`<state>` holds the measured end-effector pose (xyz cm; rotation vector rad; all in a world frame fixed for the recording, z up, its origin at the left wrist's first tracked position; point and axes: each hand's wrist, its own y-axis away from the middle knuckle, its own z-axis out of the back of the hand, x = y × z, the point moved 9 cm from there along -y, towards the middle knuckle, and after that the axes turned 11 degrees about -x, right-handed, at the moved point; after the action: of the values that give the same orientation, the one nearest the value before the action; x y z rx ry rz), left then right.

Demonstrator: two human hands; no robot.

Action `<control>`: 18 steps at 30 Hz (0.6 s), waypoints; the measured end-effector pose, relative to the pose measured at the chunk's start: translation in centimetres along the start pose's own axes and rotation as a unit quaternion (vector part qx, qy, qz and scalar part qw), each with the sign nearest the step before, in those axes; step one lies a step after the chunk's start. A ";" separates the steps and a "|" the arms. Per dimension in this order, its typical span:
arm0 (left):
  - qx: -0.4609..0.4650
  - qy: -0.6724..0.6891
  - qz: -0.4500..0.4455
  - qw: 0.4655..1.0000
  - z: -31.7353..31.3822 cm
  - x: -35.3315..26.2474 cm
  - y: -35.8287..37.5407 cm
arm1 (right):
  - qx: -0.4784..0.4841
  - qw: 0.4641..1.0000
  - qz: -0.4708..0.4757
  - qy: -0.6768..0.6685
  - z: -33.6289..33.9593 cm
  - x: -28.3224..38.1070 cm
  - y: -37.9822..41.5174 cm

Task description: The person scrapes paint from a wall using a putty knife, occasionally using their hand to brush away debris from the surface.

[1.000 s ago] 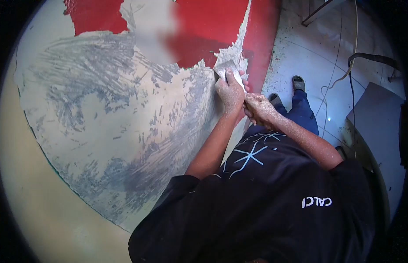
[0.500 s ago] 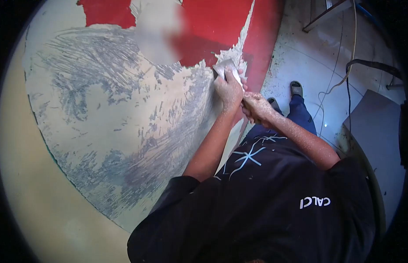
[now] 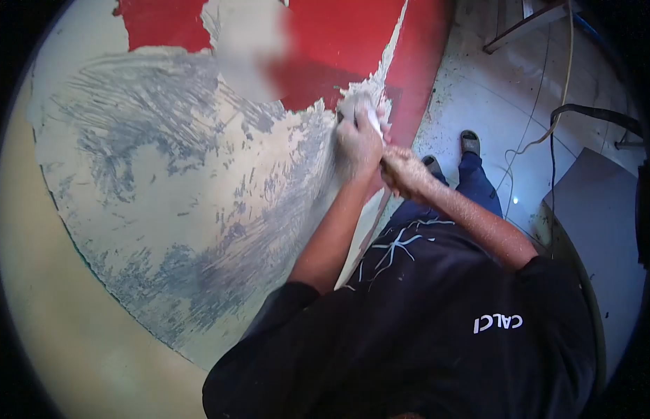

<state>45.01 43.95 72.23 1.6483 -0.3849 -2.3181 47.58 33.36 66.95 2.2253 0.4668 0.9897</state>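
Observation:
A scraper [image 3: 374,120] with a flat metal blade and a pale handle is pressed against the partly stripped surface [image 3: 199,195]. My left hand [image 3: 360,144] is closed around it near the blade, fingers along the handle. Just behind, my right hand [image 3: 407,172] grips the handle's rear end. Both hands and forearms are speckled with pale flakes. Around the blade, the cream layer meets smooth red material [image 3: 339,42] along a ragged edge. Motion blurs the blade, and my fingers partly hide it.
Grey scratch marks cover much of the cream area, with a plain cream rim [image 3: 32,279] outside it. To the right are a tiled floor [image 3: 492,77] with scattered debris, a pale cable [image 3: 568,63], a black cable [image 3: 583,103], a metal-legged stand [image 3: 524,28] and a grey panel [image 3: 597,209].
Both hands and the scraper have shifted slightly left, still together near the red edge. The blade has become blurred. The whole view has shifted slightly.

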 end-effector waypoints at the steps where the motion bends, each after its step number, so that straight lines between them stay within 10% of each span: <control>1: 0.020 0.001 0.003 1.000 -0.3 -0.3 0.0 | 0.003 1.000 0.013 -0.007 0.0 0.4 0.1; 18: -0.018 -0.005 0.011 1.000 -0.4 -1.5 0.9 | -0.009 0.997 -0.048 0.067 1.0 0.5 0.3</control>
<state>45.97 43.62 73.78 1.6083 -0.3593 -2.3039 48.73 32.97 66.92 2.1086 0.6163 1.0918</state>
